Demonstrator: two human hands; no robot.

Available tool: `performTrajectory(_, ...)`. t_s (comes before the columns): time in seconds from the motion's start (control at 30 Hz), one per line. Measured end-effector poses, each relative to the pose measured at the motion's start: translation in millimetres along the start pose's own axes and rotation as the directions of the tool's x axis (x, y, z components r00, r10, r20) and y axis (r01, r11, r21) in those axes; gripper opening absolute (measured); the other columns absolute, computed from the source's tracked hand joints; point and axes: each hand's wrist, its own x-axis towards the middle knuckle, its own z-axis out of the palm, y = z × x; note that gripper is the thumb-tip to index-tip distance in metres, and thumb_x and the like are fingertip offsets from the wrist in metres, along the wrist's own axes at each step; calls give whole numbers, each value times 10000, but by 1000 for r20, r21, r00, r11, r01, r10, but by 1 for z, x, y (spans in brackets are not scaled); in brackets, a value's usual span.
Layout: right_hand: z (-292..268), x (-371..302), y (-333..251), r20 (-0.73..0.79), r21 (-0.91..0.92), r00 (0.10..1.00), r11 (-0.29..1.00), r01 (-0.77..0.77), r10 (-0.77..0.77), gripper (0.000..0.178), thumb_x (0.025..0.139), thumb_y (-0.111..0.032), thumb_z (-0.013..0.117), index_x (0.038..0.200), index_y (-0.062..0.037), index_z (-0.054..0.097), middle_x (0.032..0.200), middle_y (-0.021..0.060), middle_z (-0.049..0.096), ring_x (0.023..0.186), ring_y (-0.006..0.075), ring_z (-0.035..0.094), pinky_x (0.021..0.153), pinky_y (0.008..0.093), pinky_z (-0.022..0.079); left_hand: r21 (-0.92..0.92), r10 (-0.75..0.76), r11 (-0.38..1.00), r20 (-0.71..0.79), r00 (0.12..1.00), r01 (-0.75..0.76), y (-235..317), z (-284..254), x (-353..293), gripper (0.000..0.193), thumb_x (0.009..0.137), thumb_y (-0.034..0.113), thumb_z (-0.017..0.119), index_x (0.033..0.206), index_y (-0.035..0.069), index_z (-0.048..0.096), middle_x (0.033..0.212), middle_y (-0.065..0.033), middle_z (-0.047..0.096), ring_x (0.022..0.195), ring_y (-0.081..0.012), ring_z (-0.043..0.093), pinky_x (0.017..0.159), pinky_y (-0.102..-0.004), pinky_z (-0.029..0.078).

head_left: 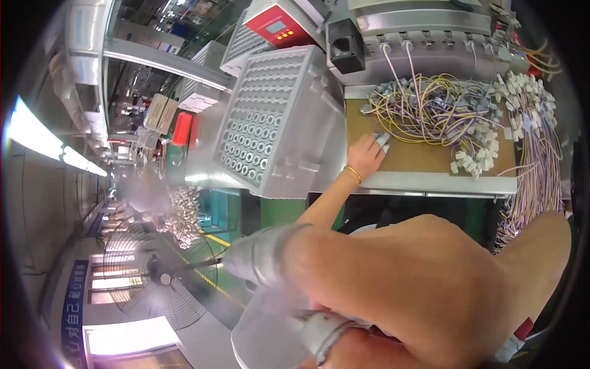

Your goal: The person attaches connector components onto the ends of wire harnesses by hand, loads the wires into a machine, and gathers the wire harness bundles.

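My left hand (367, 155), with a gold bangle at the wrist and grey tape on the fingertips, reaches out to the brown work mat (418, 158). Its fingertips touch the near edge of a tangled pile of yellow, purple and white wire harnesses (430, 107) with small white connectors. No wire is visibly gripped. My right hand (399, 289) is very close to the camera and blurred, fingers taped. It curls around a pale translucent shape (264, 332) that I cannot identify.
A grey tray with rows of round holes (270, 117) leans left of the mat. Behind are a grey machine with wire ports (424, 46), a red panel (276, 27) and a black box (345, 44). More harnesses hang off the right edge (541, 166). A floor fan (160, 277) stands lower left.
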Motion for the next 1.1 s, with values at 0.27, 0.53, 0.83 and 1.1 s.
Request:
performTrajectory(0.27, 6, -24, 20, -177, -125, 967, 979, 161, -182, 328, 786, -58, 498, 1090, 49, 441, 826, 126, 556, 692, 199, 519, 608, 275, 435, 1, -32, 1000, 14, 999, 32, -8, -11, 4, 273, 673, 102, 628, 934, 35, 584, 784, -99, 534, 677, -245, 522, 564, -327, 448)
performTrajectory(0.53, 5, -2, 24, -192, -310, 899, 894, 324, -392, 316, 795, -71, 490, 1083, 52, 450, 834, 126, 551, 706, 206, 516, 617, 271, 434, -4, -38, 999, -7, 999, 38, -7, -13, -11, 277, 657, 100, 629, 924, 41, 588, 764, -81, 528, 648, -224, 507, 536, -304, 438)
performTrajectory(0.83, 7, -8, 50, -338, -335, 791, 850, 406, -511, 282, 784, -101, 503, 1022, 44, 456, 790, 119, 539, 669, 223, 511, 592, 279, 432, -40, -21, 999, 39, 999, 23, -12, -9, 0, 248, 649, 96, 624, 888, 30, 599, 747, -78, 527, 629, -223, 499, 515, -305, 427)
performTrajectory(1.1, 20, -24, 60, -494, -375, 706, 857, 353, -507, 238, 741, -158, 551, 869, 20, 459, 657, 103, 515, 546, 256, 504, 510, 309, 426, -6, 25, 1000, 41, 999, -25, -13, -5, 1, 163, 632, 111, 617, 772, 36, 583, 731, -91, 507, 665, -252, 502, 512, -319, 440)
